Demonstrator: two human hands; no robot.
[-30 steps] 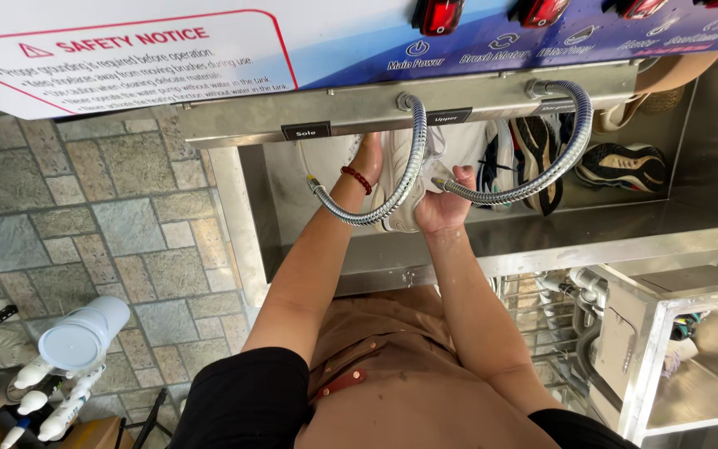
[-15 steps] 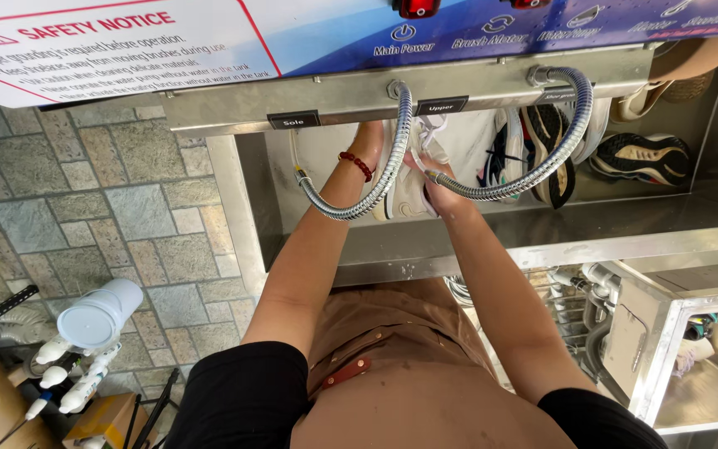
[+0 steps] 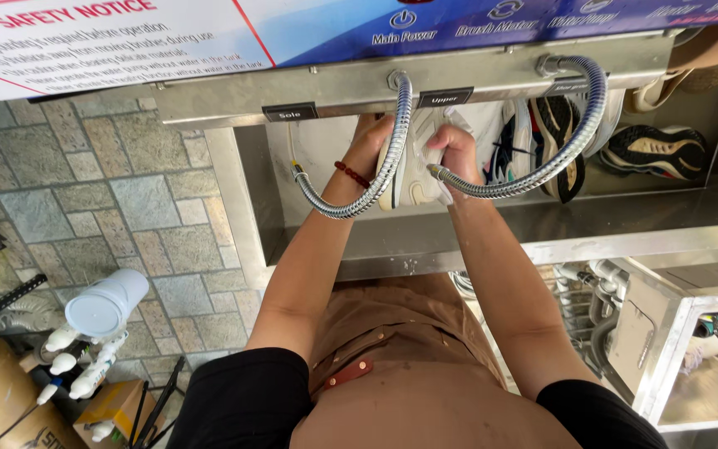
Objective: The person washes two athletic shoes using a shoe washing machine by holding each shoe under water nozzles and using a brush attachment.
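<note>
A person in a brown apron and black sleeves stood at a stainless steel wash basin [image 3: 492, 229], arms stretched forward into it. Both hands were clamped on a white sneaker [image 3: 415, 170], held upright inside the basin just under the front edge of the machine's panel. The left hand [image 3: 373, 137], with a red bead bracelet [image 3: 351, 175] at the wrist, gripped the shoe's left side. The right hand [image 3: 459, 150] closed over its right side, fingers curled around the upper. The two hands sat close together with only the shoe between them.

Two flexible metal hoses hung from the panel above. The left hose [image 3: 376, 187] looped down in front of the left wrist and across the sneaker. The right hose [image 3: 554, 154] curved round so that its end lay just beside the right hand.

Further right in the basin, several other shoes stood on end against the back wall, among them a black and white pair [image 3: 542, 141] and a dark trainer with a pale sole [image 3: 654, 154].

On the stone-tiled floor [image 3: 118, 199] to the left stood a white plastic container [image 3: 108, 302] and some spray bottles [image 3: 76, 366].
</note>
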